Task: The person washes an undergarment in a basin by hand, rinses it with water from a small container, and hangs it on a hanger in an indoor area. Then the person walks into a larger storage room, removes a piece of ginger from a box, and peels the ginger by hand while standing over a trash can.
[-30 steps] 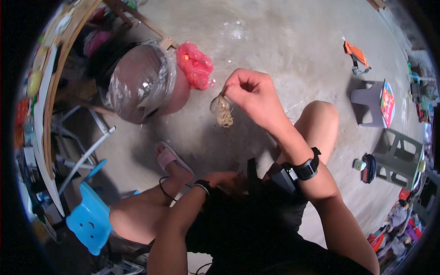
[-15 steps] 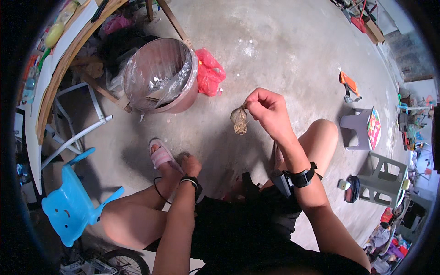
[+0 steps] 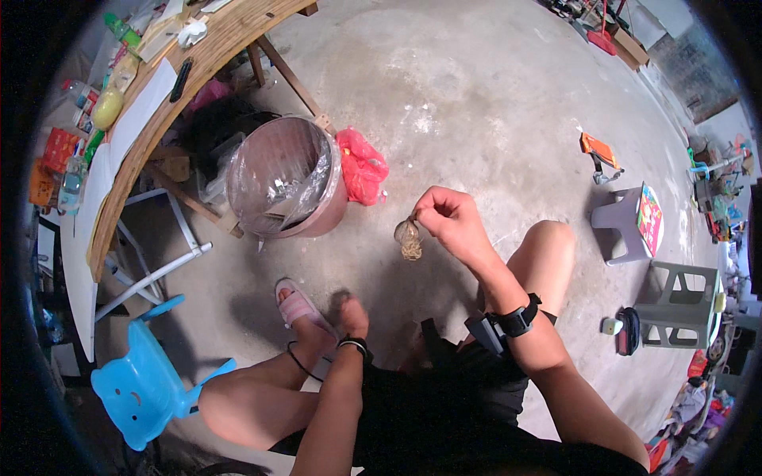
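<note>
- The right hand is gripping the dry bulb by its thin stem, the thumb and forefinger pinching together while the other fingers are curling in toward the palm
- The bulb is hanging just left of that hand in the view, its rounded body sitting right below the pinching fingertips and seemingly staying clear of the concrete floor
- Its long axis is running nearly up and down the view, the stem end pointing away from the person and the straw-coloured roots pointing back toward the person's own side
- The left hand is resting lower and further left, well apart from the bulb, so the right hand is the nearer one and the only one touching it
- That left hand is reaching down just beside the pink slipper, its fingertips blurring into shadow, so I cannot tell whether it is closing on anything
- The plastic-lined bin is standing up and to the left of the bulb, apart from it, which is placing the bulb between the bin and the right hand
- The red plastic bag is sitting against the bin's right side
</note>
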Motion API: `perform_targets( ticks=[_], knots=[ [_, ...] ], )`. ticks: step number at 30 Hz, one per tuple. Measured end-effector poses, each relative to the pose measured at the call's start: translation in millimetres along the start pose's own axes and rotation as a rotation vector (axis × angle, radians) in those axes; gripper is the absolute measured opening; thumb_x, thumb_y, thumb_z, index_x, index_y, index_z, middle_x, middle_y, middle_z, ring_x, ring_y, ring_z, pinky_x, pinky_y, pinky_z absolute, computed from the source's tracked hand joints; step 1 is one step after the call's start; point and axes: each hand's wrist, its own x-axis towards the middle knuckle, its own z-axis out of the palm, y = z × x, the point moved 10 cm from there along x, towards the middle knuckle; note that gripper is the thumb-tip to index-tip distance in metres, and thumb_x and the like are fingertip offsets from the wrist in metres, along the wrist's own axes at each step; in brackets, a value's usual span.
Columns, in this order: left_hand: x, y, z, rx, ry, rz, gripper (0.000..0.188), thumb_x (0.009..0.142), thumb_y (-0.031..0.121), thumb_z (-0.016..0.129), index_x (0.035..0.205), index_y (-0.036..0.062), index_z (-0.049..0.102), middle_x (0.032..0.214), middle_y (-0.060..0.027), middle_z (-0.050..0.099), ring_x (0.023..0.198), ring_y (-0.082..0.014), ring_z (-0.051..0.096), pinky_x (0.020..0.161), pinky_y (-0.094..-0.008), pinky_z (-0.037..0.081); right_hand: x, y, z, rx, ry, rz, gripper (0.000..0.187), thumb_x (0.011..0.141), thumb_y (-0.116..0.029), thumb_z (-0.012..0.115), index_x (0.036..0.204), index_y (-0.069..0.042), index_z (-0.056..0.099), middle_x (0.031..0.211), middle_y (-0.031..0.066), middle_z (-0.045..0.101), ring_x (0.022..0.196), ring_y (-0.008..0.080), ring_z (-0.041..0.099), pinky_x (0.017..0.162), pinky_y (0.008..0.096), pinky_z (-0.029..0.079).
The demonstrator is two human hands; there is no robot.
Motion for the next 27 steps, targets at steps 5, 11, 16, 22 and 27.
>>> perform_targets(
  ticks=[5, 11, 16, 22, 27],
  knots=[
    [39.9, 123.6, -132.0, -0.642, 0.195, 0.351, 0.011, 0.071, -0.005, 0.055, 0.080, 0.0013, 0.054, 0.083, -0.0153, 0.053, 0.076, -0.0347, 0.054, 0.067, -0.0406, 0.045, -3.6, -5.7, -15.4, 0.023, 0.047, -0.004, 0.012, 0.078, -0.005, 0.059, 0.068, -0.001, 0.054, 0.063, -0.0057, 0.050, 0.059, 0.0020, 0.043, 0.052, 0.0200, 0.036],
    [91.7, 91.5, -316.9, -0.752, 0.769, 0.143, 0.012, 0.076, -0.002, 0.057, 0.088, -0.0015, 0.056, 0.092, -0.0121, 0.058, 0.086, -0.0274, 0.056, 0.074, -0.0337, 0.044, -1.4, -10.9, -7.3, 0.001, 0.030, -0.082, 0.015, 0.075, -0.005, 0.060, 0.064, -0.002, 0.050, 0.060, -0.0059, 0.047, 0.058, 0.0022, 0.040, 0.050, 0.0209, 0.034],
    [119.6, 39.1, -370.0, -0.279, 0.983, 0.206, 0.030, 0.076, 0.006, 0.061, 0.105, -0.0012, 0.057, 0.102, -0.0178, 0.058, 0.092, -0.0290, 0.055, 0.084, -0.0324, 0.044, -7.5, -23.6, -11.3, 0.068, 0.050, -0.110, 0.017, 0.074, -0.005, 0.061, 0.062, -0.002, 0.048, 0.059, -0.0057, 0.046, 0.057, 0.0024, 0.040, 0.050, 0.0214, 0.035],
    [140.4, -69.4, -229.6, -1.231, 0.340, -0.686, 0.046, 0.081, 0.010, 0.059, 0.123, 0.0047, 0.043, 0.099, -0.0174, 0.057, 0.080, -0.0254, 0.059, 0.065, -0.0365, 0.053, -13.7, -31.8, -29.2, 0.053, 0.104, -0.128, 0.017, 0.075, -0.005, 0.061, 0.063, -0.002, 0.049, 0.059, -0.0062, 0.045, 0.058, 0.0024, 0.039, 0.051, 0.0213, 0.035],
    [140.1, -82.8, -229.1, -1.318, 0.371, -0.606, 0.046, 0.083, 0.013, 0.057, 0.125, 0.0066, 0.041, 0.088, -0.0131, 0.058, 0.056, -0.0192, 0.057, 0.043, -0.0299, 0.050, -18.4, -42.3, -34.0, 0.074, 0.113, -0.164, 0.018, 0.077, -0.007, 0.061, 0.064, -0.001, 0.050, 0.060, -0.0059, 0.045, 0.058, 0.0026, 0.040, 0.051, 0.0209, 0.035]
  ],
)
